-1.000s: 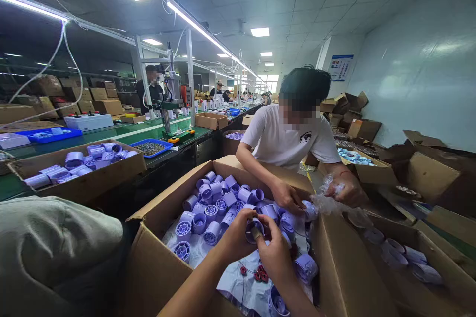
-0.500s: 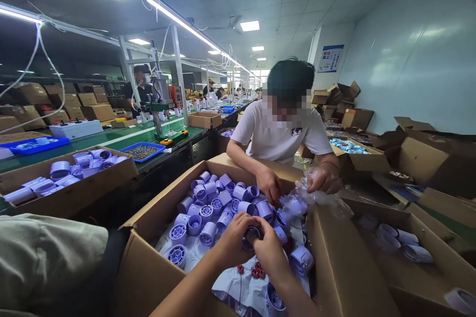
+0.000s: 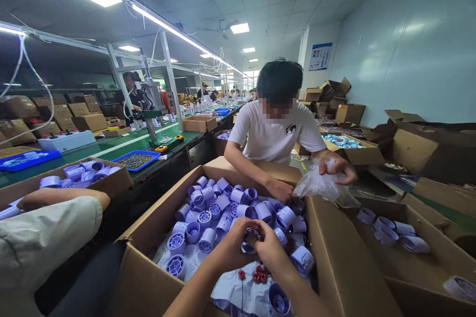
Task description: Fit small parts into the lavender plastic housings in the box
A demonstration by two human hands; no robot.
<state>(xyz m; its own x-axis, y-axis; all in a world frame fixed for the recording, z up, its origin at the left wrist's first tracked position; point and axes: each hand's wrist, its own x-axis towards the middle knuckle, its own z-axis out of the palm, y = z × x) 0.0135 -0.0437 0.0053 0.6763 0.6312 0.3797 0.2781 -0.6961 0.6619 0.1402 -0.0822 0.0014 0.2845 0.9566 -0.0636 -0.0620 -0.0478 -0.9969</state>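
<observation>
Both hands, left hand (image 3: 232, 250) and right hand (image 3: 273, 252), clamp one lilac plastic housing (image 3: 250, 240) between them above the open cardboard box (image 3: 148, 218), apparently steadying it for fitting.

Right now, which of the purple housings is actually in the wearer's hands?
The purple housing held above the big carton, pinched between left hand and right hand. All the others lie loose inside the box.
</observation>
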